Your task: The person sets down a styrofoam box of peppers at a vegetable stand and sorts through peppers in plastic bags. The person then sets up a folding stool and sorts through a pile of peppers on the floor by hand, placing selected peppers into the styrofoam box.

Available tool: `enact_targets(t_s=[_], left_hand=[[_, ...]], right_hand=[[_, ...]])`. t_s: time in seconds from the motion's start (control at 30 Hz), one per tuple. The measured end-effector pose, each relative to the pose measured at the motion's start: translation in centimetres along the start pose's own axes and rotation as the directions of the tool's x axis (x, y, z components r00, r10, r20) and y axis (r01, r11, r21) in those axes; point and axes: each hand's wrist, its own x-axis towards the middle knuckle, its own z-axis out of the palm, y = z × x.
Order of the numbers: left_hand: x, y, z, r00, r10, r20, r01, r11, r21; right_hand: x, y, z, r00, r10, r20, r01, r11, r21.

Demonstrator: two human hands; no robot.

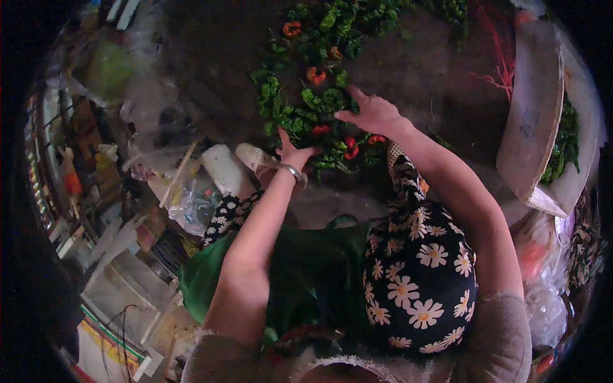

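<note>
A loose spread of wrinkled green peppers [306,112] lies on the dark floor [215,91]. A few red peppers [351,147] and orange peppers [316,75] are mixed in. My left hand [294,155] is at the spread's near left edge, with thumb and forefinger apart. A silver bracelet [290,170] circles that wrist. Over the right side of the peppers reaches my right hand [376,112], its fingers also spread. Neither hand shows a pepper in its grasp, though the undersides of both are hidden.
At the right stands a cardboard box [529,119] with green peppers [562,148] inside. Red plastic strands [500,72] lie beside it. Clear plastic bags [196,206] and clutter crowd the left. My slippered foot [256,155] is close to the peppers.
</note>
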Motion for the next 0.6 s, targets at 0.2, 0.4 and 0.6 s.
enact_targets(t_s=[0.2, 0.4, 0.6], left_hand=[[-2.6, 3.9, 3.9, 0.887, 0.461, 0.037, -0.457, 0.886, -0.077], [-5.0, 7.6, 4.1, 0.767, 0.631, 0.117, -0.619, 0.776, -0.121], [-6.8, 9.1, 4.1, 0.645, 0.751, 0.144, -0.748, 0.658, -0.080]], right_hand=[[1.5, 1.9, 2.1, 0.999, -0.049, -0.004, 0.047, 0.931, 0.362], [0.3, 4.7, 2.6, 0.995, -0.097, -0.009, 0.064, 0.588, 0.806], [-3.0, 4.2, 3.3, 0.981, -0.078, -0.177, 0.190, 0.560, 0.807]])
